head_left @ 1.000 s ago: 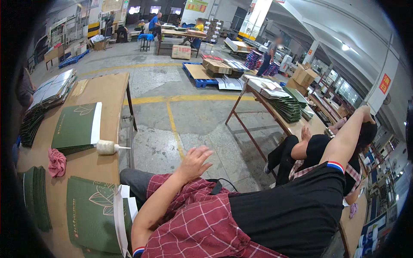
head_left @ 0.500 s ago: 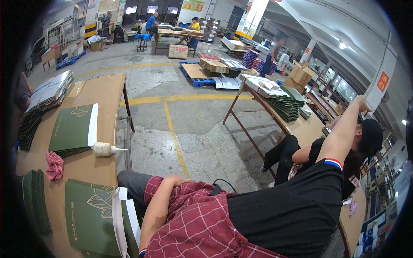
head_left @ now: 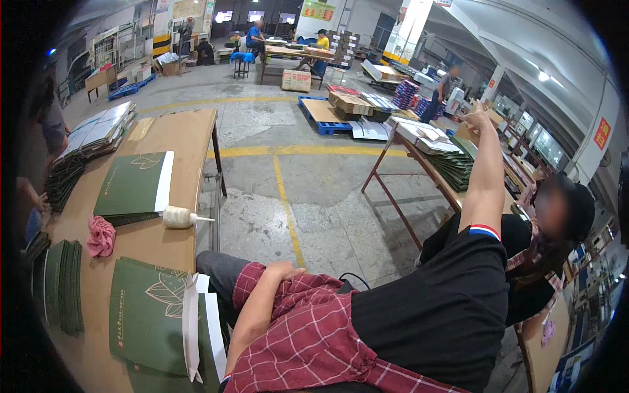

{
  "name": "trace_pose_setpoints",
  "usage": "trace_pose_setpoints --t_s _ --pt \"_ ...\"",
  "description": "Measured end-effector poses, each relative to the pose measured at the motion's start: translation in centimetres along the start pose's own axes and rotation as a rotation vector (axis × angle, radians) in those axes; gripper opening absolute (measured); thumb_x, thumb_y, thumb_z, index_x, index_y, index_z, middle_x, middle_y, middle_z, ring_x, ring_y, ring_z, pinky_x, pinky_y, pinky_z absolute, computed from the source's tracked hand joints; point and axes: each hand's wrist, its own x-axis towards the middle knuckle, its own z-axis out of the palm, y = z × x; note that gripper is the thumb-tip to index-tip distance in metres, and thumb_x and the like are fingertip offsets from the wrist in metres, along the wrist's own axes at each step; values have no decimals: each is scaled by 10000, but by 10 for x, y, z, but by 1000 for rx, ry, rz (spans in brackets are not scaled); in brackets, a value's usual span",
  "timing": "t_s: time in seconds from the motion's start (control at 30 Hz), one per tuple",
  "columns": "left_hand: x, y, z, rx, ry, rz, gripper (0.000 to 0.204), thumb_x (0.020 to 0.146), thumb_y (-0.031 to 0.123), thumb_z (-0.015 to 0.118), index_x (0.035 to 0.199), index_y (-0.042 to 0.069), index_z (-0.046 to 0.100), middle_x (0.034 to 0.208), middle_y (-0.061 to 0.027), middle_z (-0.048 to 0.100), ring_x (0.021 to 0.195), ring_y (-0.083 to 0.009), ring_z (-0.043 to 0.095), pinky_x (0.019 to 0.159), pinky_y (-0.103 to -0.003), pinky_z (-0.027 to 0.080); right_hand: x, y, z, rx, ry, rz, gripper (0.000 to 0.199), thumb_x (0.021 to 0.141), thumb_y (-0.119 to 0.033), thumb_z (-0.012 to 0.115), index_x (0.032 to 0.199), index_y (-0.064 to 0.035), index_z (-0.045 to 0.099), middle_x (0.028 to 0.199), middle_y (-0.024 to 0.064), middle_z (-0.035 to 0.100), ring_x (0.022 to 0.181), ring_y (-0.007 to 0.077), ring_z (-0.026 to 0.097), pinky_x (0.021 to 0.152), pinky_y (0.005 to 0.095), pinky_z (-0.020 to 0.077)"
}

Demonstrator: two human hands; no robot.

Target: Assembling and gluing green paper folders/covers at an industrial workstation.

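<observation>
My left hand [head_left: 285, 270] rests on the red plaid apron [head_left: 308, 321] over my lap, fingers lying fairly flat with nothing in them. My right arm is stretched out toward the far right. At its end my right hand [head_left: 479, 118] is raised in the air, empty, some fingers apart. Nearest to my left hand on the table are green printed folded bags [head_left: 145, 314] with white edges. Beyond them lie a pink cloth [head_left: 101, 236], a white glue bottle [head_left: 178, 217] on its side and another green bag stack [head_left: 134, 183].
The left table [head_left: 190, 134] also carries bundled sheets [head_left: 98, 131] and a green stack [head_left: 63, 285]. A co-worker in a black cap [head_left: 576, 206] sits close on my right, beside a table with green stacks [head_left: 449, 167]. A blue pallet [head_left: 334, 128] with cardboard lies ahead.
My right hand has swung leftward and farther from me, its arm straighter. The view has turned slightly left. My left hand stays on my lap. The co-worker's head has turned.
</observation>
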Motion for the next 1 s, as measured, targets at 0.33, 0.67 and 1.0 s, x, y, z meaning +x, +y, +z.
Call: trace_pose_setpoints --t_s 0.33,0.67,1.0 --pt "1 -7 8 54 70 -7 734 756 669 328 1032 42 594 1093 -196 544 1043 -336 506 886 -403 387 -24 92 -155 186 902 415 809 702 -231 540 1315 -21 55 1100 298 489 1023 404 499 923 429 349" --pt "-1 2 -2 61 54 18 713 771 653 319 1037 50 591 1094 -168 554 1020 -320 523 874 -420 384 -99 141 -265 414 1471 615 737 654 -144 599 1208 0 134 930 262 557 890 397 558 795 432 441" --pt "-26 14 -12 56 78 22 674 783 626 324 1075 72 571 1125 -147 542 1056 -293 507 879 -397 387 -113 114 -247 586 1367 556 765 717 -143 534 1288 12 48 1012 288 502 947 396 523 837 433 422"
